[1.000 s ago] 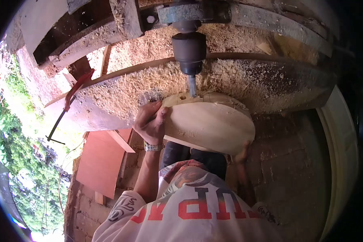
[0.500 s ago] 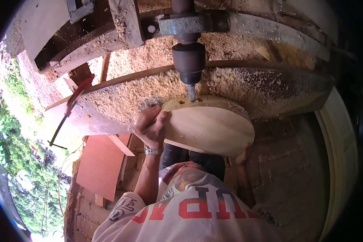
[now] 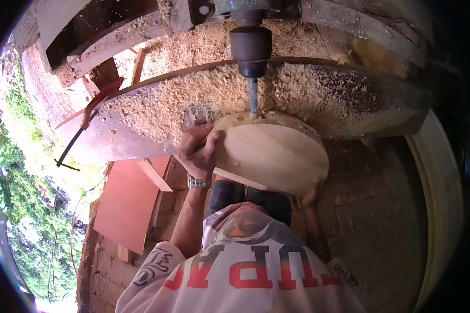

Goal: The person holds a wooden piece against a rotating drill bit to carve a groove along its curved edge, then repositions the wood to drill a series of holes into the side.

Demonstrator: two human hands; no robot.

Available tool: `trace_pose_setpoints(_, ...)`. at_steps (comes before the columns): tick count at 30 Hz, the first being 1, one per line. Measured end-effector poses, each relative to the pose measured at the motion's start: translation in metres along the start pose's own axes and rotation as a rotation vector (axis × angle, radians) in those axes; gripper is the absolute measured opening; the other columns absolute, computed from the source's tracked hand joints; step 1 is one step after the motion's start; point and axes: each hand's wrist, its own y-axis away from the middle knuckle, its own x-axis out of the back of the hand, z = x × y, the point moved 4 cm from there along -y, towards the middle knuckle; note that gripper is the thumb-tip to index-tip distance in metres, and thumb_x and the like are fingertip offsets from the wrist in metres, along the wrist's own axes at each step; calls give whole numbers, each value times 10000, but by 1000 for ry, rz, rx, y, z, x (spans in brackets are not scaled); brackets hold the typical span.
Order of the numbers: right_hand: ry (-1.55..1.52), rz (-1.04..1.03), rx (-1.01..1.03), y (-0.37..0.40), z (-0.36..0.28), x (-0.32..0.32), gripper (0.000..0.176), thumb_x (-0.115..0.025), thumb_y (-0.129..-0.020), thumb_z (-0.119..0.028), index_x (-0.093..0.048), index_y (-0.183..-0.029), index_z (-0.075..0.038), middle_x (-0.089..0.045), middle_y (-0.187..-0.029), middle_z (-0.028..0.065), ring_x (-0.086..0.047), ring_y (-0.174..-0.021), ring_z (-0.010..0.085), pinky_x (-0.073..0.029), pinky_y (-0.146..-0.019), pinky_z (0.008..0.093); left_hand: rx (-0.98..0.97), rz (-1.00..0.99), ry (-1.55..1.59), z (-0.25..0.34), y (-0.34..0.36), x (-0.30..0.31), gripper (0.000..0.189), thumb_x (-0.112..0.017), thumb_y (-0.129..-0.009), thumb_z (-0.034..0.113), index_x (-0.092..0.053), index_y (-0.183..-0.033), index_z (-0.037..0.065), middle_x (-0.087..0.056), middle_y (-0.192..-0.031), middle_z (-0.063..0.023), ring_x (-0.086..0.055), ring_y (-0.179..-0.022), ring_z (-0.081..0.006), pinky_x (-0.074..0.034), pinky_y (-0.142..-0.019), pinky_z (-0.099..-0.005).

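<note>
Pale, rounded wooden board, edge at the slim grey metal drill bit

My left hand pinches its left end; my right hand is at the other, finger hold too dark to tell. I'd brace both evenly, edge square to the bit.

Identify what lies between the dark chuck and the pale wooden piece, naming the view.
In the head view, a metal bit lies between the dark chuck and the pale wooden piece, with wood shavings behind it.
</note>
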Motion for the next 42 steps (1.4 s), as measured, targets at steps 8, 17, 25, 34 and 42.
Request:
trace_pose_setpoints(8,97,25,59,-10,26,25,662,-501,-1110,-485,-454,-1551,5,-529,-1515,170,-535,-1359,292,-449,-1120,453,11,37,-35,17,-26,-5,217,-897,-836,160,-806,-925,-16,-798,-937,-150,-762,-874,-251,-597,-820,-349)
trace_pose_setpoints(17,-70,-56,-16,-18,-39,-15,715,-578,-1066,-531,-481,-1520,14,-532,-1493,161,-535,-1351,294,-460,-1102,475,53,-1,5,20,-40,-10,298,-863,-912,257,-794,-949,-31,-794,-971,-155,-746,-936,-243,-583,-860,-373)
trace_pose_setpoints(25,-62,-36,-39,-18,-49,-25,685,-479,-1112,-505,-426,-1573,0,-496,-1547,181,-523,-1379,310,-427,-1151,464,52,24,36,24,-45,-10,195,-890,-834,110,-814,-950,-26,-798,-987,-169,-766,-921,-265,-602,-863,-358)
trace_pose_setpoints(34,8,3,58,-17,1,2,693,-515,-1109,-488,-429,-1564,28,-523,-1523,174,-553,-1344,286,-441,-1129,432,41,27,-8,12,-12,-2,200,-893,-865,164,-818,-958,3,-804,-925,-109,-742,-815,-205,-580,-780,-326)
trace_pose_setpoints(42,-91,44,41,-3,-9,-11,639,-527,-1107,-456,-483,-1520,30,-580,-1448,176,-586,-1299,291,-473,-1094,433,68,53,-36,-4,3,-1,191,-878,-879,160,-816,-952,-5,-804,-918,-117,-740,-825,-205,-576,-788,-330)
